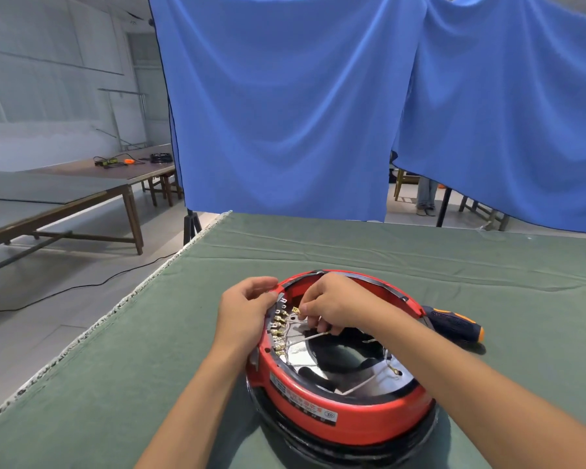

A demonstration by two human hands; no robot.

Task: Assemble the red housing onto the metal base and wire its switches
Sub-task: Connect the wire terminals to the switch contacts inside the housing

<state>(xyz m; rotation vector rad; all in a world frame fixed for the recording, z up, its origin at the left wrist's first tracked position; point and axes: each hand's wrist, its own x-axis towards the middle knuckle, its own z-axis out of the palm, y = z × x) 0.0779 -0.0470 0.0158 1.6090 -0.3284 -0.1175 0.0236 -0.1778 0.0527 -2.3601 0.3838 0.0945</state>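
Observation:
The round red housing sits upside down over the shiny metal base on the green table. My left hand grips the housing's left rim beside a row of brass switch terminals. My right hand reaches inside and pinches a brass connector on a white wire, held just right of the upper terminals. Another white wire with a ring lug lies loose across the metal base at the right.
A black and orange screwdriver lies on the green cloth just right of the housing. The table's left edge runs diagonally. Blue curtains hang behind the table. Wooden benches with tools stand far left.

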